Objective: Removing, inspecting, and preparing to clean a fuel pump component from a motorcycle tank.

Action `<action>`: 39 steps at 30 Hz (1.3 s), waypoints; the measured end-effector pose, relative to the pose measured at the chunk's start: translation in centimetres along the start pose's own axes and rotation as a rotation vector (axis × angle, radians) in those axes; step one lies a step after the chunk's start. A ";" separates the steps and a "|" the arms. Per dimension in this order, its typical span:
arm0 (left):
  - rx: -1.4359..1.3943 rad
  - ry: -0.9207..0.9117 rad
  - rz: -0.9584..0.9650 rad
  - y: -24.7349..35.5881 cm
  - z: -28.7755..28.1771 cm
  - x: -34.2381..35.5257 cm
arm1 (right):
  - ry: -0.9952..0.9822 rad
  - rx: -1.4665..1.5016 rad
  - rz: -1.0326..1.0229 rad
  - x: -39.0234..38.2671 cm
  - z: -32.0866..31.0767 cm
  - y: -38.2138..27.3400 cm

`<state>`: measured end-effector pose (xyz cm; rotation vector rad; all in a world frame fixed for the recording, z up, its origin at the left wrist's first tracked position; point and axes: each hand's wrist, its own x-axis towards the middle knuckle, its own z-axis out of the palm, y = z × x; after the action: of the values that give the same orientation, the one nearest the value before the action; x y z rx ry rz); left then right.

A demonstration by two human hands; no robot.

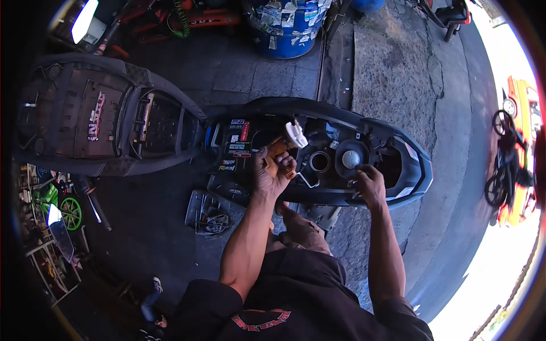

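My left hand (pixel 274 171) is wrapped round a fuel pump (pixel 278 149) with an orange-brown body and a white round head, and holds it above the opened scooter body. Below and to the right of the pump lies a round ringed opening (pixel 319 162). Beyond that sits a silver fuel cap (pixel 351 159) in a dark round recess. My right hand (pixel 369 185) is closed, fingers bent together, at the near right edge of this recess. Whatever its fingers may hold is hidden.
The scooter's black seat (pixel 108 116) is tipped open to the left. A tray of tools (pixel 207 212) stands on the floor on the near side. A blue drum (pixel 288 28) is at the far side. Parked motorbikes (pixel 501 156) show at the far right.
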<state>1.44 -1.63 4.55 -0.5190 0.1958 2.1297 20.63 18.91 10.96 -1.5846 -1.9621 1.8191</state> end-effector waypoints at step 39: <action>0.658 0.895 0.664 19.4 -68.8 1.9 | 0.946 -0.161 0.171 0.7 -14.6 5.0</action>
<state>4.71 -33.89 -59.16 -1.0597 1.6938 2.0856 32.47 28.87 11.39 -2.1348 -1.5360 0.6604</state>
